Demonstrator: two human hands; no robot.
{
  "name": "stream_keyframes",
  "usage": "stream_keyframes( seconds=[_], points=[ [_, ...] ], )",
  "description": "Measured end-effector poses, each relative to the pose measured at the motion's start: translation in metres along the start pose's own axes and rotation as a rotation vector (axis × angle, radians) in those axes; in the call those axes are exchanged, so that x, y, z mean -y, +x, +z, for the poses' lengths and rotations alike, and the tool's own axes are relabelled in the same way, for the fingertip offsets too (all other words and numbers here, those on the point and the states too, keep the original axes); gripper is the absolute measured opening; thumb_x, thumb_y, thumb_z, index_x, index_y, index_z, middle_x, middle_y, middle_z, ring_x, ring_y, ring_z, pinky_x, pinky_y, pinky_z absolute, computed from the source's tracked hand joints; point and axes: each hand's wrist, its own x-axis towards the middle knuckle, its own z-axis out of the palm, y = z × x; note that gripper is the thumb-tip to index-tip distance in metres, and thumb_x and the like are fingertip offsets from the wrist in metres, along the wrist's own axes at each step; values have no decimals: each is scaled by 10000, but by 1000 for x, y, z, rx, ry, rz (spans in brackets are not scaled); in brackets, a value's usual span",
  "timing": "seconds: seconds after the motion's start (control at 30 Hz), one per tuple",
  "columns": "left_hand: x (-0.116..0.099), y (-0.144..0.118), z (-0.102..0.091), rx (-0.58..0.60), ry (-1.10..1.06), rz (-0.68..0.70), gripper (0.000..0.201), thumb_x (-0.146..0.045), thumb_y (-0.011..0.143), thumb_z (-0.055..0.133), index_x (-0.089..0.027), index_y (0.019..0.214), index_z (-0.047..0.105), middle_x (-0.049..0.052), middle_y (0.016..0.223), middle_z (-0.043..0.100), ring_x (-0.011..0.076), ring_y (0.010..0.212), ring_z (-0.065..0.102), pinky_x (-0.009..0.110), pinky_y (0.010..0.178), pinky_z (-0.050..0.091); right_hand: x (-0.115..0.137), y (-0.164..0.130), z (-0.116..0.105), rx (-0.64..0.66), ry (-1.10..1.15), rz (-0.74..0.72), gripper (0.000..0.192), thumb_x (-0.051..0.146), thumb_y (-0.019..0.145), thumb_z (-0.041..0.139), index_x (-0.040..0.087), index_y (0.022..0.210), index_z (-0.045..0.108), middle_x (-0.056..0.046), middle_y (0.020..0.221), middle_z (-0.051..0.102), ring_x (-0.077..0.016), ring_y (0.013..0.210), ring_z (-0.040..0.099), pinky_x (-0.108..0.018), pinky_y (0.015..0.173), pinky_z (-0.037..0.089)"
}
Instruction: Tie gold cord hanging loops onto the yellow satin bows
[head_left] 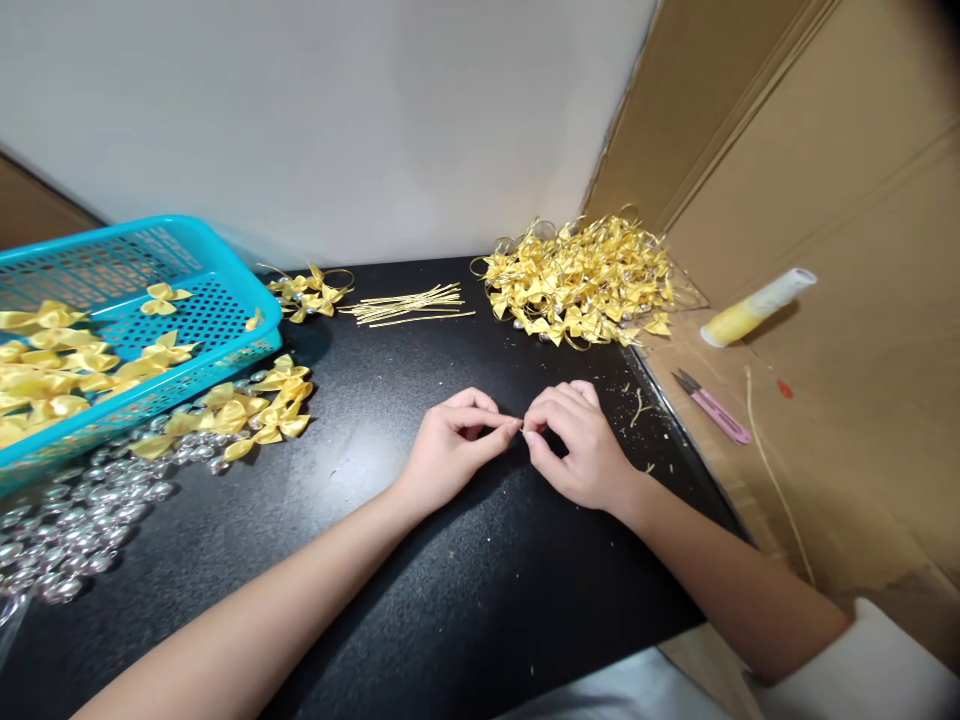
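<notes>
Centrally, on the speckled matte black tabletop (420,600), the left hand (450,450) and right hand (577,445) meet, fingertips pinched together on a thin gold wire tie (521,428), barely visible between them. Beyond the hands lies a loose bundle of straight gold ties (409,305); right of it, a heap of glossy yellow satin bows (581,280).

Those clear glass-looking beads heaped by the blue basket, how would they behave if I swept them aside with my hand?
The clear beads look rounded and glossy, so they would probably roll and scatter on the smooth black table. They lie loose, likely slippery to pinch singly.
</notes>
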Motion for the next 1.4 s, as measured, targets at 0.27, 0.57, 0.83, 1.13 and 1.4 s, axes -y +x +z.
stream_keyframes(
  seconds=[0.27,0.57,0.83,1.13,1.4],
  points=[
    [1,-2,1,99,34,88,78,-231,760,713,-185,726,766,12,744,568,108,635,471,246,559,344,-4,0,1,53,5,44,110,178,911,471,200,813,515,-20,809,600,-179,782,527,-368,774,321],
    [4,1,-4,37,-65,49,110,-274,761,699,-184,703,724,-1,744,530,100,603,420,256,560,312,-8,4,3,67,365,213,43,193,855,603,211,840,567,-22,838,600,-181,829,551,-340,783,421],
    [5,3,-5,57,-59,62,111,-273,771,685,-186,705,707,4,764,539,119,648,459,269,596,337,-8,4,6,40,475,274,106,166,828,644,209,765,569,-1,780,587,-164,785,553,-321,753,438],
    [4,2,-3,47,-13,51,130,-265,768,662,-172,678,670,12,774,536,134,678,493,278,613,357,-9,4,7,34,504,315,146,139,828,630,205,723,554,10,751,574,-150,754,537,-297,724,422],
    [2,2,-2,47,21,51,114,-215,756,631,-173,650,636,10,747,550,144,699,510,285,651,381,-9,3,8,12,523,342,108,166,848,595,202,752,561,2,767,569,-143,744,527,-284,706,430]
  ],
)
